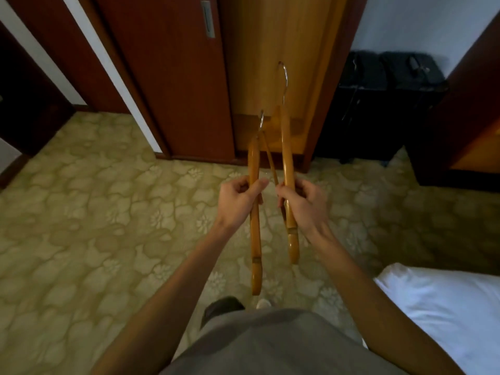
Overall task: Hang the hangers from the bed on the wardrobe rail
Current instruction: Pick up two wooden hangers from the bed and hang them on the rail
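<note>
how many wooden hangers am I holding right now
2. One wooden hanger is in your left hand, the other wooden hanger in your right hand, both hooks pointing toward the wardrobe. More may lie unseen on the bed.

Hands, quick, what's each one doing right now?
Left hand: fingers curled round a golden-brown wooden hanger.
Right hand: fingers gripping a second golden-brown wooden hanger.

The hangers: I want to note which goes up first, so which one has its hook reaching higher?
The hanger in the right hand; its metal hook tops the left-hand hanger.
</note>
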A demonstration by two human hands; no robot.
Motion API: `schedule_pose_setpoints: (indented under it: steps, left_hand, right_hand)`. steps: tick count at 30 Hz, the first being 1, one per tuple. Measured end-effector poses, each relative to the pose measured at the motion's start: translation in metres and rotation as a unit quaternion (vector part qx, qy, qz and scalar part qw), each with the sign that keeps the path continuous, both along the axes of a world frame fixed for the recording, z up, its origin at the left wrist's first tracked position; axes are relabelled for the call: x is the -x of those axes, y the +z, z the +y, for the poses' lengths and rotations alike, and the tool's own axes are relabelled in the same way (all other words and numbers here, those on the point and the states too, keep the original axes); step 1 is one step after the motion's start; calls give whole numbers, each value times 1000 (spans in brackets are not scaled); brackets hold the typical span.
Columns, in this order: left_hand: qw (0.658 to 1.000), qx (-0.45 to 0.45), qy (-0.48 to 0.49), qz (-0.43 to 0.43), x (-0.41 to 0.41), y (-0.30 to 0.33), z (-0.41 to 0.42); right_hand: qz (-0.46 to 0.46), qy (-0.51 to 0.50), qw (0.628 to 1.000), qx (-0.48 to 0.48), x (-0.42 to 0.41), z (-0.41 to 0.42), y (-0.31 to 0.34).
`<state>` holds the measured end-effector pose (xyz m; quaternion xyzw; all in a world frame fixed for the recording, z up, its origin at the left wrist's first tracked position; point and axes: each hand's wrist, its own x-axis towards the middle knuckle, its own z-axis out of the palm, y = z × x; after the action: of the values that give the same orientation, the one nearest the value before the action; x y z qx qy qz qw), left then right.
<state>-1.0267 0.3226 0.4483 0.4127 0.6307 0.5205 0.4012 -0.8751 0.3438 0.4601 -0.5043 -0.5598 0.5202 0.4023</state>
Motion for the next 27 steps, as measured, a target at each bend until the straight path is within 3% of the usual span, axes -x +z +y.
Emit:
schedule_pose_setpoints:
  steps: [14,27]
  left_hand:
    - [1000,-16,-1,-17,148,-8,314]
    - [996,-36,-68,-55,238,42,608]
  right_hand:
    - [3,-26,1000,15,148,315,-6]
    - [-10,-41,999,-28,239,586,47]
